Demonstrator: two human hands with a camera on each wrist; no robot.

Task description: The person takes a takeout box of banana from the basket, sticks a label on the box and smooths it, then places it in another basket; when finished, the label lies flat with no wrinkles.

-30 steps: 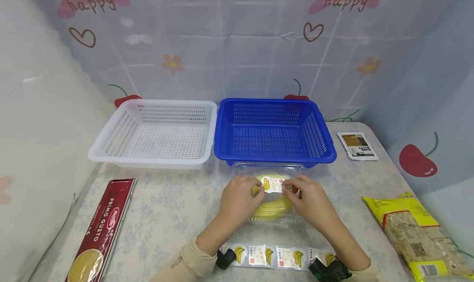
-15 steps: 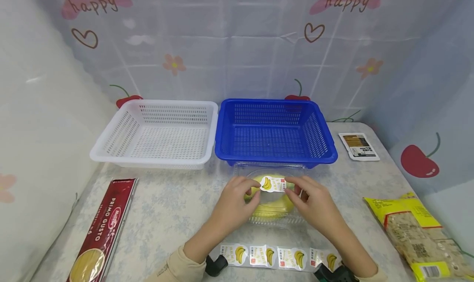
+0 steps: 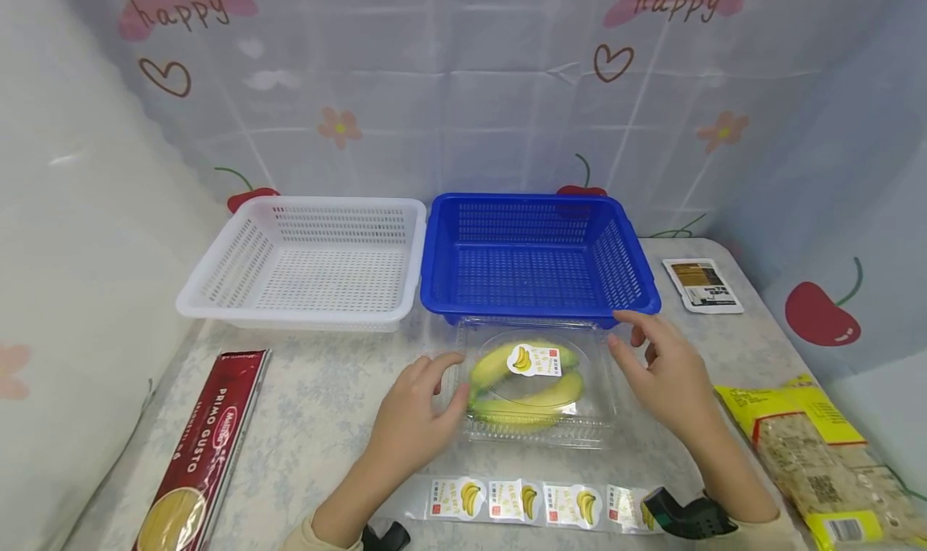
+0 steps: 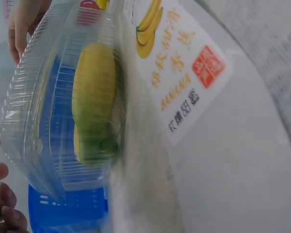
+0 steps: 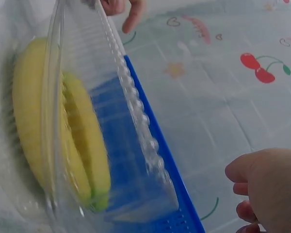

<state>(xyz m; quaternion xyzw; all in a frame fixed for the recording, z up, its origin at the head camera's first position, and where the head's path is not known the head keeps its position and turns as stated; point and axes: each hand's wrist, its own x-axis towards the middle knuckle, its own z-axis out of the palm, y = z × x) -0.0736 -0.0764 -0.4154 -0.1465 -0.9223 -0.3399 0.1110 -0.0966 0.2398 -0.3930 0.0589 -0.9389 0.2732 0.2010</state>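
Note:
A clear plastic clamshell box (image 3: 597, 410) lies closed on the table, with yellow-green bananas (image 3: 529, 402) inside. On its lid is a white banana label (image 3: 534, 359). My left hand (image 3: 413, 414) is beside the box's left side, thumb and fingers spread and holding nothing. Off the right side, my right hand (image 3: 669, 374) is likewise spread and holds nothing. A strip of banana labels (image 3: 517, 501) lies in front of the box; one label (image 4: 184, 73) looms large in the left wrist view. Bananas (image 5: 31, 111) show through the box wall in the right wrist view.
Behind the box stand a white basket (image 3: 297, 316) and a blue basket (image 3: 539, 306). A red spaghetti pack (image 3: 203, 446) lies at the left. At the right are a yellow bag of dry food (image 3: 811, 454) and a small flat packet (image 3: 702, 285).
Both hands have let go of the label and moved apart, left hand to the left, right hand to the right. The label now sits on the lid, and the bananas show more fully.

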